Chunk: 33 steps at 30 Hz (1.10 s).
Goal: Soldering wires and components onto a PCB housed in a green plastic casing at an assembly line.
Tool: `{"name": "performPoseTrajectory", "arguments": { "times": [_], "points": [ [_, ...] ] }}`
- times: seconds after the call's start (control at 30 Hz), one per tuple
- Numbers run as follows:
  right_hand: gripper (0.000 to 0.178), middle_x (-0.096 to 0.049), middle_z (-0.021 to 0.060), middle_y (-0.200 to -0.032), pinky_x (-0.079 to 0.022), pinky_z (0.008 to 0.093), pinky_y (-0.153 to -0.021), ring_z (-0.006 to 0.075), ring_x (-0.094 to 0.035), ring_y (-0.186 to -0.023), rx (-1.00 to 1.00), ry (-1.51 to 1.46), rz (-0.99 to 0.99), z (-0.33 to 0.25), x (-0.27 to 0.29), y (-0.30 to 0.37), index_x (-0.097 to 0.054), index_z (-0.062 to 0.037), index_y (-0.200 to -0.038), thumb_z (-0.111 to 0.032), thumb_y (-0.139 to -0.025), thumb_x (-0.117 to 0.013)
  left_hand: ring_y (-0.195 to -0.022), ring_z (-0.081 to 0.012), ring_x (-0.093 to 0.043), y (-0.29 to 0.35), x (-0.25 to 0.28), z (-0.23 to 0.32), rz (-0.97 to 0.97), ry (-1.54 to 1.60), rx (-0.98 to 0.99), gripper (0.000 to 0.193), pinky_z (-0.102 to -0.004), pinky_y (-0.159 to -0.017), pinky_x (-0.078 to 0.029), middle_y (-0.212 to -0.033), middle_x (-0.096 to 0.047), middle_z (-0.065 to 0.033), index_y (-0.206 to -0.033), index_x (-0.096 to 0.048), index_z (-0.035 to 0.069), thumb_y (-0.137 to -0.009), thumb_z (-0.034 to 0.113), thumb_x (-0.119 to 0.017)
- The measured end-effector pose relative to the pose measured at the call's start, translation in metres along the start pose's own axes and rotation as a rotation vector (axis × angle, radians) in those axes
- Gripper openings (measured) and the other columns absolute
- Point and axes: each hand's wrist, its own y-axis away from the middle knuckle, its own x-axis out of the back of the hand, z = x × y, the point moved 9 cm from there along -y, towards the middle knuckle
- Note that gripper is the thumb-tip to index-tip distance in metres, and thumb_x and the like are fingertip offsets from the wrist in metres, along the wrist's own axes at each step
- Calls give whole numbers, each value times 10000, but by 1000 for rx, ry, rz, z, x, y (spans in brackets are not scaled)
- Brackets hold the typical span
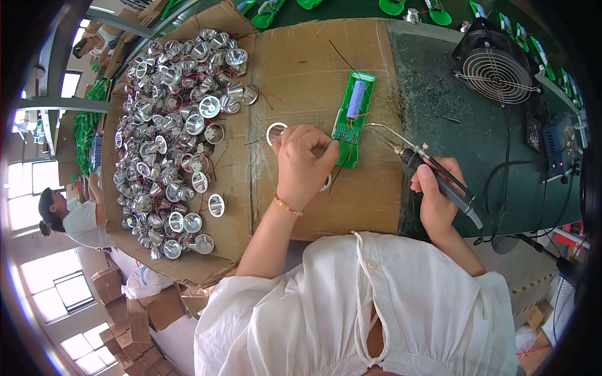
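Observation:
A green plastic housing [369, 84] lies on the cardboard in front of me, with a blue cylindrical battery [357, 99], a small green circuit board [345, 130] and thin red and black wires in it. My left hand [303, 156] is at the housing's lower left edge, thumb and fingertips pinched together; what they pinch is hidden. Beside that hand is a round white-rimmed reflector cup [276, 132], and another rim shows partly under it. My right hand [439, 188] grips a soldering iron [439, 180] with a thin curved metal tube. Its tip end points left, close to the circuit board.
On the left, a cardboard tray [235, 169] bears a heap of silver reflector cups [169, 125] with wires. A black fan [495, 72] and a blue control box [555, 147] stand at the right. More green housings [433, 12] line the far edge. Another person [81, 216] is at far left.

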Motion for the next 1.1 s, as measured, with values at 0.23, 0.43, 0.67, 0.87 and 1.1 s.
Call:
{"name": "performPoseTrajectory", "arguments": {
  "times": [0.23,0.43,0.67,0.87,1.1],
  "points": [
    [152,-584,83,-676,-454,226,-532,95,-537,-564,-17,11,40,3,19,4,-515,23,-883,-72,-828,-620,-786,-227,-558,2,-2,0,-9,-8,4,77,-337,-748,-432,-780,-627,-55,-677,-620,37,-693,99,-664],
    [157,-577,83,-673,-445,223,-527,96,-526,-558,-40,21,86,6,35,5,-512,21,-878,-91,-834,-613,-824,-254,-528,3,-1,-5,-8,42,63,101,-381,-811,-335,-762,-603,-44,-633,-608,80,-675,137,-679],
    [163,-565,84,-677,-444,221,-522,100,-528,-558,5,55,105,2,53,0,-504,28,-873,-88,-831,-611,-852,-214,-524,-6,25,28,122,-220,-68,91,-386,-833,-328,-789,-583,-39,-681,-617,102,-665,162,-682],
    [131,-567,68,-685,-456,218,-511,91,-552,-556,-48,119,146,14,70,-2,-524,17,-849,-41,-792,-627,-747,-236,-543,-63,-24,44,-140,-401,-210,89,-377,-702,-384,-651,-587,-34,-627,-633,102,-690,164,-627],
    [147,-573,42,-692,-437,223,-540,81,-531,-595,-149,58,109,23,64,-2,-539,-8,-834,-47,-777,-669,-781,-249,-575,-227,-53,25,6,-458,-183,138,-376,-716,-413,-631,-620,-66,-620,-676,125,-690,196,-581]
  ]
}}
